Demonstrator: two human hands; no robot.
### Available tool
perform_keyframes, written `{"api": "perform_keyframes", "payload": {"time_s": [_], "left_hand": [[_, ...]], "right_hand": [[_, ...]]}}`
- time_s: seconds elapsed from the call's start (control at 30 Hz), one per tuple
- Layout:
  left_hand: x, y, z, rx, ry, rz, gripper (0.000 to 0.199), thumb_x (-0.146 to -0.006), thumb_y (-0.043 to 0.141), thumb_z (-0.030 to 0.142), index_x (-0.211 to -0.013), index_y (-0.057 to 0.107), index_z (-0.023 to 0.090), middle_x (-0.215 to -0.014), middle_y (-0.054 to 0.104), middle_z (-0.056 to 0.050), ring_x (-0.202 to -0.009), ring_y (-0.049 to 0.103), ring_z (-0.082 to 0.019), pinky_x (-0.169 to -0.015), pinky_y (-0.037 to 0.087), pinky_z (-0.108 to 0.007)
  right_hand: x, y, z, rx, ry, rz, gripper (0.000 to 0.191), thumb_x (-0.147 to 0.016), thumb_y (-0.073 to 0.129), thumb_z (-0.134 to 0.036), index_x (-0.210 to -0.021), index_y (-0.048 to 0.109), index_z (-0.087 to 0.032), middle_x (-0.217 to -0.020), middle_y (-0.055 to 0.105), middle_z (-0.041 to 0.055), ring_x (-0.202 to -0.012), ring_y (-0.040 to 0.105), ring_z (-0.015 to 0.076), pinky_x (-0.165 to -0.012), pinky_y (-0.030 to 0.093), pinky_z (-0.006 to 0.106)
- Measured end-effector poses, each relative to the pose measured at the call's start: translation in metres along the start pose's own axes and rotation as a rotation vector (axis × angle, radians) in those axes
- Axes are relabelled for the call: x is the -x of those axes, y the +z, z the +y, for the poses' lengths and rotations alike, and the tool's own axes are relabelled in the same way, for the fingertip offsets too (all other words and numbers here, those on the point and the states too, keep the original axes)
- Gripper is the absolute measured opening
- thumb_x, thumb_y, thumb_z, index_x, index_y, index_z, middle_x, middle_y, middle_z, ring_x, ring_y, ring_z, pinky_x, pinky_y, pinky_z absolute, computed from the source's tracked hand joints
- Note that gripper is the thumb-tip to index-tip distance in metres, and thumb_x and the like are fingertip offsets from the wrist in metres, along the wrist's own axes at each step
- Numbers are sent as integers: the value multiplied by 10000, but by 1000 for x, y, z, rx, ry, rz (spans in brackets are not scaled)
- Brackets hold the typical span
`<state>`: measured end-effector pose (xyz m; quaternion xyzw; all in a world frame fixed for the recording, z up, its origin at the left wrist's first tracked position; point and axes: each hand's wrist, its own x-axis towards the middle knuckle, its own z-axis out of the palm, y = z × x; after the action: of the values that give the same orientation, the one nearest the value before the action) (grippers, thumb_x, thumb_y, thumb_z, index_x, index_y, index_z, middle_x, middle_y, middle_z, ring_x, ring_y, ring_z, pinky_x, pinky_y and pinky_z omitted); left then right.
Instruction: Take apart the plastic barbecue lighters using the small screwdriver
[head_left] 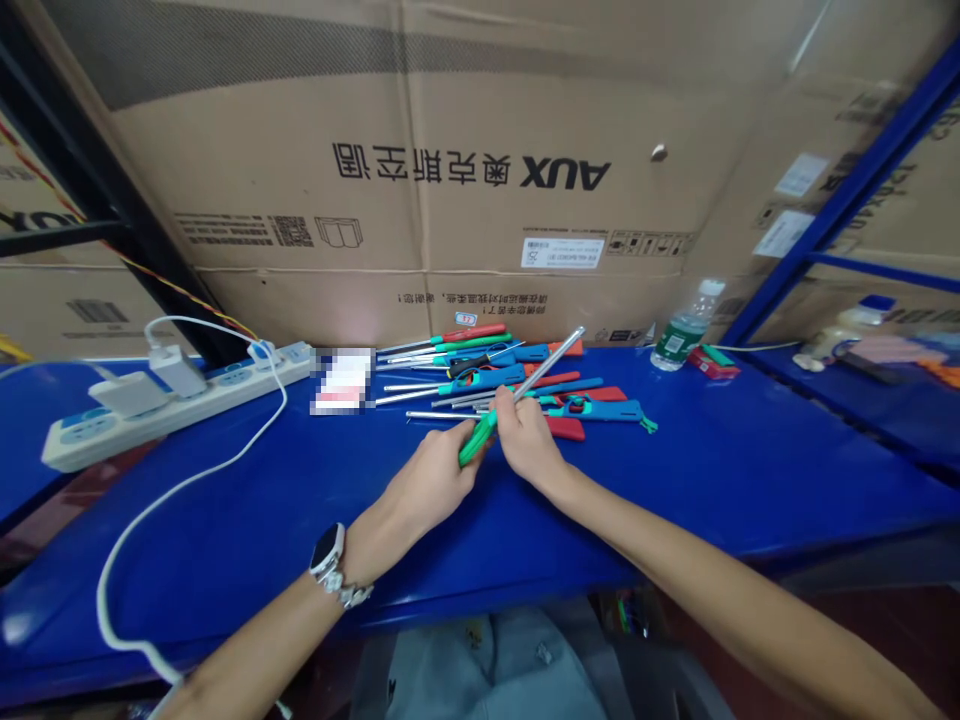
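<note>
Between my two hands is a green long-necked lighter (478,440), its silver metal tube pointing up and to the right. My left hand (431,475), with a watch and a bracelet at the wrist, is closed around the green handle. Pinched near the base of the tube, the fingers of my right hand (527,435) cover part of the lighter. Behind my hands lies a loose pile of similar lighters with blue, red and green handles, among them a blue lighter (600,411) and a red lighter (480,332).
A white power strip (202,400) with plugged-in chargers and a looping white cable lies left on the blue table (247,540). A water bottle (686,330) stands at the back right beside a small red box (714,364). A large cardboard box (465,90) walls off the back.
</note>
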<state>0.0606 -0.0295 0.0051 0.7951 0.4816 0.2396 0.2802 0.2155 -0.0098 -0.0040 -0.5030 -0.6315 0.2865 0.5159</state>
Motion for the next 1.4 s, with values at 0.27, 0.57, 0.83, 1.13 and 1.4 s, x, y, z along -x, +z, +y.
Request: {"api": "perform_keyframes", "payload": {"time_s": [0.27, 0.57, 0.83, 1.13, 1.4], "left_hand": [[-18, -15, -3, 598, -264, -248, 363, -932, 561, 504, -740, 452, 216, -509, 345, 85, -407, 295, -74, -399, 275, -218], [-27, -24, -2, 1032, -284, -653, 451, -897, 682, 490, -683, 400, 211, -498, 246, 111, -375, 177, -32, -337, 156, -179], [-13, -12, -8, 998, -314, -544, 557, -809, 755, 560, -650, 343, 220, -462, 252, 123, -334, 214, -23, -320, 190, -170], [-13, -19, -11, 572, -55, -227, 325, -916, 637, 491, -1001, 580, 182, -557, 480, 88, -391, 377, -58, -388, 315, -193], [-22, -27, -28, 374, 134, 145, 306, -1002, 519, 471, -1131, 571, 199, -774, 657, 12, -522, 587, -99, -492, 488, -211]], "right_hand": [[-36, 8, -8, 25, 50, -125, 479, -942, 390, -387, -501, 271, -244, -439, 270, -46, -457, 285, 104, -493, 230, 283], [-36, -7, -4, -310, 28, -167, 651, -908, 457, -751, -549, 289, -234, -502, 272, -52, -491, 259, 98, -492, 238, 268], [-31, 9, 5, -236, -35, -131, 669, -903, 406, -798, -562, 308, -232, -524, 291, -48, -510, 262, 98, -504, 230, 279], [-14, 5, 9, -120, -3, -333, 630, -968, 362, -716, -583, 395, -219, -528, 376, -30, -519, 356, 114, -523, 290, 275], [-15, 11, 22, -172, -15, -355, 551, -992, 393, -651, -653, 439, -219, -548, 387, -40, -512, 364, 119, -519, 290, 266]]}}
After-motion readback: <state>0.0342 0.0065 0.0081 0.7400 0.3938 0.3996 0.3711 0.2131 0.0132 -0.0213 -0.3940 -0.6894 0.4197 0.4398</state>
